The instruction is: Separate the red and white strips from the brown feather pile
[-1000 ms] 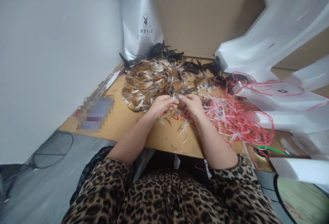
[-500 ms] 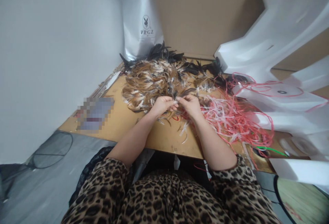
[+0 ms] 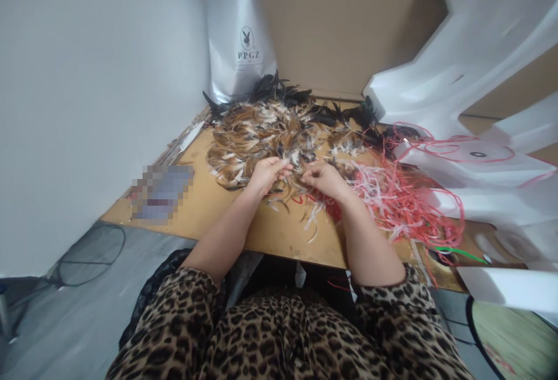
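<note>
While both hands pinch feathers at the pile's [image 3: 270,130] near edge, left hand [image 3: 265,174] and right hand [image 3: 323,178] sit slightly apart. Red strips [image 3: 392,200] lie toward the counter's [image 3: 218,211] right edge.

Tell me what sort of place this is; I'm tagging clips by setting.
Probably a small home craft or piecework corner: a worn wooden tabletop heaped with brown, white and black feathers, tangled red and pink plastic strips, and white foam packing blocks against cardboard.
</note>
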Available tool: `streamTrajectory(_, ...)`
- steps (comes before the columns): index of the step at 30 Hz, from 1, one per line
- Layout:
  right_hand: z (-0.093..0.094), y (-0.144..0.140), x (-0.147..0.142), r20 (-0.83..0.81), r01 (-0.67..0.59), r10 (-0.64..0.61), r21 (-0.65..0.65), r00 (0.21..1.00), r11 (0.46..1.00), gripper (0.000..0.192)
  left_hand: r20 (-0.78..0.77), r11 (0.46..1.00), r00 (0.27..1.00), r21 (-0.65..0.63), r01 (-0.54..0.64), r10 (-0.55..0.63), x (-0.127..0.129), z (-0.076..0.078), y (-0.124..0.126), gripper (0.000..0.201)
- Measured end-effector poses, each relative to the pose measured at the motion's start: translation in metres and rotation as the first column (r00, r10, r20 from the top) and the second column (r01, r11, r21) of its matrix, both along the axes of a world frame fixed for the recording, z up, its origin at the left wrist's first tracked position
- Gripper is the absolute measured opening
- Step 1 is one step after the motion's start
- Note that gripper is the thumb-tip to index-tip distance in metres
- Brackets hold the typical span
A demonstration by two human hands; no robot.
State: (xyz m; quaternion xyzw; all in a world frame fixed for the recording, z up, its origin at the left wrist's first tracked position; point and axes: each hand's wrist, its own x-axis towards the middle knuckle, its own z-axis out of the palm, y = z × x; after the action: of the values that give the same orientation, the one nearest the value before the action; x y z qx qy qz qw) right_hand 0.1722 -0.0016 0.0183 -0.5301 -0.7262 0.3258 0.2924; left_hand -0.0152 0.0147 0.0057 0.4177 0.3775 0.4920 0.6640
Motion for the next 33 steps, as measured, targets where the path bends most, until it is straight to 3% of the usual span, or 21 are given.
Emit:
streamTrajectory(4,-0.001,-0.007,-0.009,0.388,-0.046,0.029,0.035,0.921,0.998,0.010,-0.009,1.000,1.000,-0.012,-0.015,0.015,0.000,-0.002,0.001,0.022)
streamTrajectory(7,-0.005,-0.008,-0.014,0.504,-0.029,-0.041,0.129,0.863,0.991,0.007,0.007,1.000,1.000,-0.008,-0.024,0.024,0.000,-0.002,0.001,0.024)
streamTrajectory(10,-0.008,-0.004,-0.011,0.340,0.035,-0.084,0.148,0.937,0.988,0.011,0.032,0.999,0.999,-0.013,-0.033,0.034,0.001,-0.002,0.001,0.025)
streamTrajectory(13,-0.006,0.001,-0.006,-0.083,0.121,-0.120,0.004,0.989,0.993,0.016,0.045,0.999,0.998,-0.024,-0.033,0.034,0.000,-0.002,0.002,0.023)
streamTrajectory(16,0.001,0.001,-0.005,-0.477,0.079,-0.180,-0.224,0.860,0.971,0.023,0.056,0.999,0.998,-0.029,-0.013,0.014,0.000,-0.003,0.002,0.023)
streamTrajectory(19,0.006,-0.001,-0.008,-0.670,-0.013,-0.222,-0.326,0.708,0.945,0.027,0.028,0.998,0.999,-0.037,0.044,-0.043,0.001,-0.004,0.001,0.023)
streamTrajectory(23,0.005,-0.004,-0.016,-0.757,-0.020,-0.249,-0.327,0.605,0.945,0.029,-0.015,0.990,0.991,-0.042,0.134,-0.135,0.003,-0.005,-0.003,0.023)
streamTrajectory(33,0.001,-0.008,-0.031,-0.675,0.153,-0.296,-0.265,0.676,0.952,0.028,0.017,0.974,0.975,-0.052,0.222,-0.222,0.005,-0.008,-0.005,0.025)
